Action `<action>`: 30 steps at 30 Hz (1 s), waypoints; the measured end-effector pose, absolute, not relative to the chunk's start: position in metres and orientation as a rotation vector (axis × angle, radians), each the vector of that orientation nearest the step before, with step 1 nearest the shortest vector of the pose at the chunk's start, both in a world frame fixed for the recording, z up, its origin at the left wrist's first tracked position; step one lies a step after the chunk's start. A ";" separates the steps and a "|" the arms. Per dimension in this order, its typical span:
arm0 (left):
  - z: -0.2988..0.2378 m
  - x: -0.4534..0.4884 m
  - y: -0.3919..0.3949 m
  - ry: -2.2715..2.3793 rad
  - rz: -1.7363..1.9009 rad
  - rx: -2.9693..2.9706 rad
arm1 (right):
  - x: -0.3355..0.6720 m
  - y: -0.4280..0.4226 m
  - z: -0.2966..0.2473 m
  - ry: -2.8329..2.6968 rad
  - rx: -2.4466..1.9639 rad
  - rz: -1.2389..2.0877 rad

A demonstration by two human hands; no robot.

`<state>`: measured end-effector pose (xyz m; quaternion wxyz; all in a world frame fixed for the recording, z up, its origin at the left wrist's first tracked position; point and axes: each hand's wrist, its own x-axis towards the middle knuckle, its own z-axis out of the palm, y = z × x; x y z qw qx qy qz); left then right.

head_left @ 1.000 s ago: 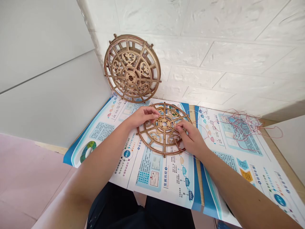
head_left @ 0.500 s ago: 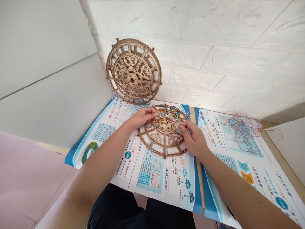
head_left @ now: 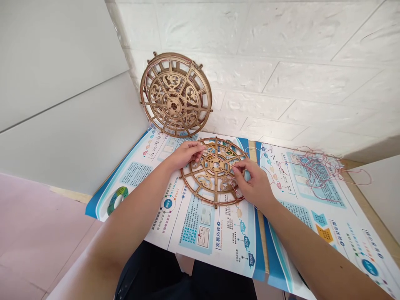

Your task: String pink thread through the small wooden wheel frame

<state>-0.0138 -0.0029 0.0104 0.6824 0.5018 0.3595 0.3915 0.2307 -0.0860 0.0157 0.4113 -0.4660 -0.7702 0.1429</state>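
Note:
A flat laser-cut wooden wheel (head_left: 197, 182) with an openwork hub and spokes lies on a printed blue-and-white poster (head_left: 200, 237). My left hand (head_left: 184, 153) rests at the wheel's upper left, its fingertips on the rim. My right hand (head_left: 252, 182) lies over the wheel's right side, with finger and thumb pinched on a thin red string (head_left: 233, 183). The string runs through the wheel's openings. A matching wooden wheel (head_left: 159, 79), strung with fine thread, leans upright against the wall. A loose tangle of red string (head_left: 318, 166) lies on the poster to the right.
A white brick-textured wall (head_left: 250, 71) rises behind the poster, and a grey panel (head_left: 56, 108) stands at the left. Pink flooring (head_left: 37, 237) shows below left. A wooden table edge (head_left: 371, 212) runs along the right. My dark trousers (head_left: 150, 271) show at the bottom.
My right hand has shifted slightly left over the wheel, and its fingers pinch the string more tightly. My left hand has eased back a little along the rim. The flat wheel stays in place.

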 end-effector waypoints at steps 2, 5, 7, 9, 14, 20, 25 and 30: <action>0.009 -0.013 -0.002 0.818 0.884 1.102 | 0.231 -0.087 0.017 -1.933 -1.158 0.353; 0.009 -0.013 -0.001 0.826 0.905 1.062 | 0.230 -0.088 0.018 -1.926 -1.150 0.354; 0.009 -0.013 -0.001 0.830 0.911 1.056 | 0.230 -0.088 0.019 -1.921 -1.149 0.355; 0.010 -0.014 -0.002 0.836 0.902 1.067 | 0.230 -0.088 0.020 -1.913 -1.146 0.365; 0.010 -0.015 -0.001 0.814 0.859 1.095 | 0.230 -0.088 0.022 -1.894 -1.170 0.379; 0.009 -0.016 -0.001 0.790 0.848 1.072 | 0.231 -0.087 0.021 -1.893 -1.163 0.366; 0.012 -0.016 -0.002 0.753 0.845 1.065 | 0.231 -0.088 0.020 -1.874 -1.157 0.355; 0.014 -0.017 -0.003 0.741 0.833 1.074 | 0.230 -0.088 0.020 -1.865 -1.168 0.343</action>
